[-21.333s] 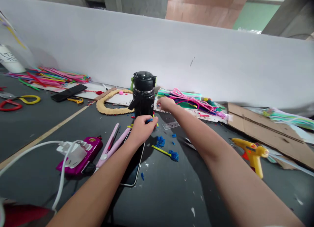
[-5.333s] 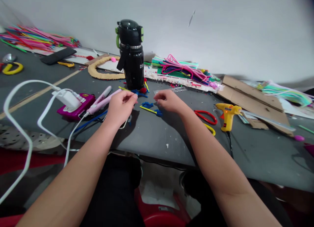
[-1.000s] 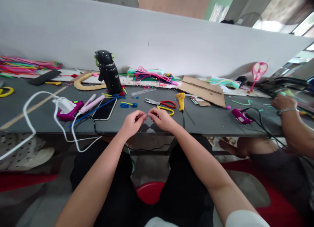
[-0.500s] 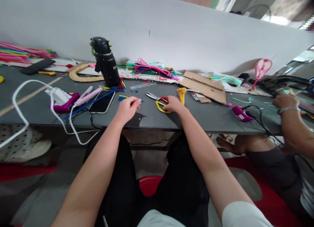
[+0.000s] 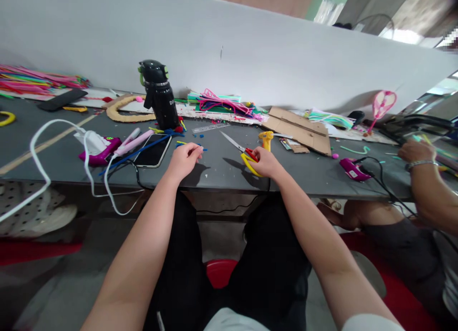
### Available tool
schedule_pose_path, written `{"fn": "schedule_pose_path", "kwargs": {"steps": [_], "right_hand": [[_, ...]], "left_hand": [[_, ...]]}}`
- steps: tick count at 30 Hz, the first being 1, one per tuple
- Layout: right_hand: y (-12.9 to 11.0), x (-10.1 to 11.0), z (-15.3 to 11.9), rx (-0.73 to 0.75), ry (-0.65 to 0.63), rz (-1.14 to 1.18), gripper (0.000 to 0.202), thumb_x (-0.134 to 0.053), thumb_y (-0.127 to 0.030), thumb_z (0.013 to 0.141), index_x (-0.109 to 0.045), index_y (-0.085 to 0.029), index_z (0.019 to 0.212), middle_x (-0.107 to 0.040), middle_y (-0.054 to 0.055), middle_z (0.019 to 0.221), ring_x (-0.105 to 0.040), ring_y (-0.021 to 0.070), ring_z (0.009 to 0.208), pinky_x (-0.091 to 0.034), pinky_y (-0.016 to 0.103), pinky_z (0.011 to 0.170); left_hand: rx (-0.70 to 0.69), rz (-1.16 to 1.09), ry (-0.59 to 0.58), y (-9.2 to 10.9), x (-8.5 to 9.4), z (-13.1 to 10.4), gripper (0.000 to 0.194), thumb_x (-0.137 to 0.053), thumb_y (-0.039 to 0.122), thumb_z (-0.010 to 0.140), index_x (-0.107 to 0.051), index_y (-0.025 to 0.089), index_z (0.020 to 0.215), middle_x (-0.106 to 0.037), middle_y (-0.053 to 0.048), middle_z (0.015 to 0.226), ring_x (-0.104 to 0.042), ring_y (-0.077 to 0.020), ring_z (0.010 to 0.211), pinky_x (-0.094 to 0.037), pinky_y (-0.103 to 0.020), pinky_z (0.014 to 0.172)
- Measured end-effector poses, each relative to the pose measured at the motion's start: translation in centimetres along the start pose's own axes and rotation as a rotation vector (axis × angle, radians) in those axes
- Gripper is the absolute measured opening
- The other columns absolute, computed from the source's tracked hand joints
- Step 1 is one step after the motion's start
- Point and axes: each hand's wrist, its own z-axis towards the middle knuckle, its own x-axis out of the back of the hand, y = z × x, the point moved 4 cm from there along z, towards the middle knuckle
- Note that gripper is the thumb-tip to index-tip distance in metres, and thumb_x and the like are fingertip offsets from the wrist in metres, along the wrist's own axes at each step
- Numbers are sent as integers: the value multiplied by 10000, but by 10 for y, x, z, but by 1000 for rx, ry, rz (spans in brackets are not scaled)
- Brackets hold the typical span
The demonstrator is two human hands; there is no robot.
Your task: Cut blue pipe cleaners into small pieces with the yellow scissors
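My right hand (image 5: 266, 162) is closed on the handles of a pair of scissors (image 5: 234, 143), one handle loop yellow and the other red. Their blades are together, point up and to the left, and cast a shadow on the table below. Over the table to the left, my left hand (image 5: 185, 160) is closed in a pinch. Whatever sits between its fingertips is too small to make out. Short blue and yellow pipe cleaner pieces (image 5: 181, 143) lie just behind that hand. A yellow glue gun (image 5: 265, 139) is just beyond my right hand.
A black bottle (image 5: 162, 102), a phone (image 5: 153, 152) and a magenta power adapter (image 5: 103, 154) with white cables stand left. Behind are a clear ruler (image 5: 211, 128), pipe cleaner bundles (image 5: 220, 101) and cardboard (image 5: 298, 128). At right, another person's hand (image 5: 417, 149) works near a second magenta adapter (image 5: 354, 170).
My right hand has picked the scissors up off the table and drawn them slightly right; their blades have come together. My left hand keeps its pinch in nearly the same spot.
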Motion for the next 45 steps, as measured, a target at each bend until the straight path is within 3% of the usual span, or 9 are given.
{"fn": "schedule_pose_path", "kwargs": {"steps": [5, 12, 36, 45], "right_hand": [[1, -5, -19, 55, 72, 195, 469, -716, -620, 645, -493, -216, 727, -456, -43, 586, -388, 109, 544, -298, 254, 503], [-17, -16, -26, 200, 53, 241, 427, -704, -598, 679, -548, -201, 706, -453, -42, 581, -370, 107, 562, -273, 245, 505], [-25, -18, -30, 252, 6, 236, 407, -670, -574, 730, -519, -199, 679, -432, -45, 591, -341, 106, 580, -255, 245, 533], [-25, -19, -31, 222, 19, 252, 383, -665, -561, 732, -550, -196, 727, -494, -29, 614, -403, 116, 598, -285, 245, 551]], "left_hand": [[-12, -12, 18, 2, 0, -1, 262, -539, 414, 868, -631, 177, 804, -644, -25, 713, -577, -146, 611, -438, -262, 616], [-26, 3, 20, 3, 1, -2, 237, -524, 379, 872, -626, 184, 784, -640, -21, 713, -581, -148, 610, -431, -263, 614], [-46, -24, 63, 5, 2, -4, 226, -519, 368, 861, -625, 178, 801, -630, -24, 705, -571, -147, 612, -434, -258, 605], [-19, -52, 84, 6, 1, -4, 230, -526, 378, 863, -608, 177, 788, -634, -29, 721, -567, -142, 607, -441, -258, 607]]}}
